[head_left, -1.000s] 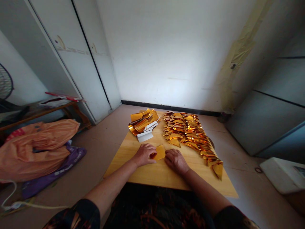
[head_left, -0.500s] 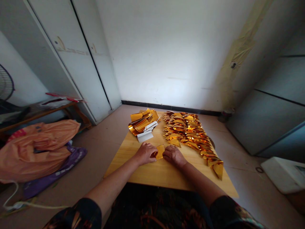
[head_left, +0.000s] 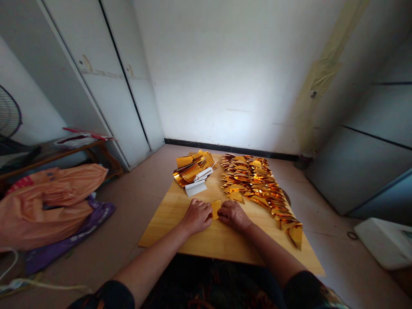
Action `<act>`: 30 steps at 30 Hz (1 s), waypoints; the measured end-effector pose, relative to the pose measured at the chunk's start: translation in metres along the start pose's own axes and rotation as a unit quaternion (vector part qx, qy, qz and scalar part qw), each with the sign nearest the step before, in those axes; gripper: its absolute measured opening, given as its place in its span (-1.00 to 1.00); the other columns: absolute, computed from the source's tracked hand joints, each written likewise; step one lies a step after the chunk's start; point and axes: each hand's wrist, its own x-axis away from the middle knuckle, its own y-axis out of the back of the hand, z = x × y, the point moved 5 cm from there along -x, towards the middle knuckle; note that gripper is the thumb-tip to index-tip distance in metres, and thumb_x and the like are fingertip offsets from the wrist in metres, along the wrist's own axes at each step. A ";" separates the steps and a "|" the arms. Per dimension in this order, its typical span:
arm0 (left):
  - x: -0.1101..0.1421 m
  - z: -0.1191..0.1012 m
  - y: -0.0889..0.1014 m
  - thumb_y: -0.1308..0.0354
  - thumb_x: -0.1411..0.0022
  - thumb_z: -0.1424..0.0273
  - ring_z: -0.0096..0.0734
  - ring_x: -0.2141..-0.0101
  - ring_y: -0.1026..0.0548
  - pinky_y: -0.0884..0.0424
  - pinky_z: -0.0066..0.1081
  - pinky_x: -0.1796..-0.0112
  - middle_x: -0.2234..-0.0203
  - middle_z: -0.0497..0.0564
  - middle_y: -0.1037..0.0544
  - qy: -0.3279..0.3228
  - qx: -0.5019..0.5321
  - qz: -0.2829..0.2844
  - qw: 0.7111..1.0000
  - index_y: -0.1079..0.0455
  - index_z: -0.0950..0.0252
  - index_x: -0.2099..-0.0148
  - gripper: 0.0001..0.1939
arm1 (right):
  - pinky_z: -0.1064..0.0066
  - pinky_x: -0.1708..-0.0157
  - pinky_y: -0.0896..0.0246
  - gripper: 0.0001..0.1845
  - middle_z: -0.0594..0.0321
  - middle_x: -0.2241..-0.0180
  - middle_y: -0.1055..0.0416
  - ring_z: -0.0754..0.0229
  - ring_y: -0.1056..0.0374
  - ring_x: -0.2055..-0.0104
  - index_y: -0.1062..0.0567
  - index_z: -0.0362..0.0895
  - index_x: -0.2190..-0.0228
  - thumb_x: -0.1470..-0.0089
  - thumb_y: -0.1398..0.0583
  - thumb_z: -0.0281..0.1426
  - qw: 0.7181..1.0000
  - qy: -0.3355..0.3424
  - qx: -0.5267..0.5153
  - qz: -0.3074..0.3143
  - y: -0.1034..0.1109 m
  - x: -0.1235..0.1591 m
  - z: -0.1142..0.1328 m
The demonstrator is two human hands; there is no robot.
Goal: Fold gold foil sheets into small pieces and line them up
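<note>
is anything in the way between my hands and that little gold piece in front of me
Nothing visible. The left hand and right hand are at opposite sides of the gold piece. The loose sheets lie beyond the left hand; the folded pieces lie beyond and right of the other.

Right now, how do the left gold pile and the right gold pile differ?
Size: the right pile covers more of the tabletop than the left pile.
Arrangement: the left pile is jumbled; the right pile overlaps in rows.
Colour: the left pile includes white faces; the right pile shows none.
Both are shiny gold.
</note>
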 end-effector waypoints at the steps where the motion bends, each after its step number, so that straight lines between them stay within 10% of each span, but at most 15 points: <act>1: 0.000 0.000 0.000 -0.11 -0.15 0.39 -0.28 0.25 -0.42 -0.13 -0.22 0.16 0.27 0.00 -0.53 -0.001 0.001 0.001 1.000 -0.39 0.22 0.28 -0.93 | 0.37 0.19 -0.03 -0.87 0.25 0.33 -0.42 0.20 -0.25 0.23 -0.56 -0.04 0.32 -0.12 -0.20 -0.32 1.000 -0.002 -0.005 0.002 0.000 0.001 0.000; 9: -0.003 0.005 -0.003 -0.25 -0.06 0.20 -0.26 0.26 -0.42 -0.13 -0.21 0.15 0.35 -0.03 -0.53 0.009 0.017 -0.002 1.000 -0.39 0.21 0.28 -0.76 | 0.41 0.26 -0.09 -0.87 0.24 0.37 -0.44 0.23 -0.31 0.29 -0.58 -0.07 0.43 -0.09 -0.22 -0.38 0.998 -0.041 -0.041 -0.032 -0.011 -0.006 -0.012; 19: 0.004 0.013 -0.015 -0.05 -0.24 0.44 -0.36 0.22 -0.47 -0.20 -0.19 0.02 0.23 -0.03 -0.56 0.017 0.056 -0.053 0.997 -0.46 0.21 0.30 -0.84 | 0.32 0.14 -0.13 -0.83 0.19 0.26 -0.48 0.14 -0.33 0.19 -0.53 -0.09 0.29 -0.07 -0.22 -0.29 0.992 0.001 -0.117 -0.040 -0.004 0.000 -0.008; 30: -0.003 0.050 -0.030 -0.07 -0.09 0.60 -0.39 0.20 -0.48 -0.40 -0.40 0.12 0.27 -0.01 -0.54 0.171 0.206 -0.110 0.957 -0.45 0.27 0.15 -0.71 | 0.49 0.30 -0.12 -0.84 0.23 0.35 -0.51 0.22 -0.39 0.29 -0.50 -0.10 0.33 -0.15 -0.11 -0.40 0.966 -0.245 -0.082 -0.021 -0.012 -0.023 -0.018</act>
